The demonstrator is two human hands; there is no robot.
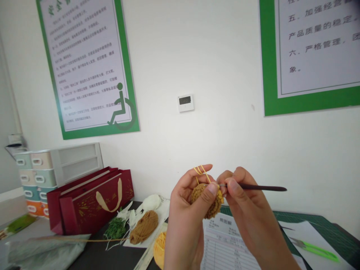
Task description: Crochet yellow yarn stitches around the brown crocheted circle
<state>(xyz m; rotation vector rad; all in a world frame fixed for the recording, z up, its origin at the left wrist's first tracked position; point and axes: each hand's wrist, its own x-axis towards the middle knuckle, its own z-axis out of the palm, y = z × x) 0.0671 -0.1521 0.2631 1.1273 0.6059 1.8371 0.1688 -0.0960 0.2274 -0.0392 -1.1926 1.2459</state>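
The left hand is clenching a round, golden-brown crochet piece, with the thumb pressing on its face and the fingers curling behind it; a strand of yellow yarn is running over the raised left fingers and down to the piece. The right hand is grasping a slim crochet hook between thumb and fingers; its dark handle is pointing out to the right, and its thin metal end is reaching into the edge of the crochet piece, held up just in front of the wall.

Below the hands, a ball of tan yarn and a ball of yellow yarn are lying on a dark table, beside a bundle of green crochet pieces and white crochet pieces. A printed chart sheet is lying under the hands, and green-handled scissors are resting on white paper over a green cutting mat; a red gift bag is standing upright at the left, in front of plastic drawers; green-framed Chinese notices are hanging on the wall above.
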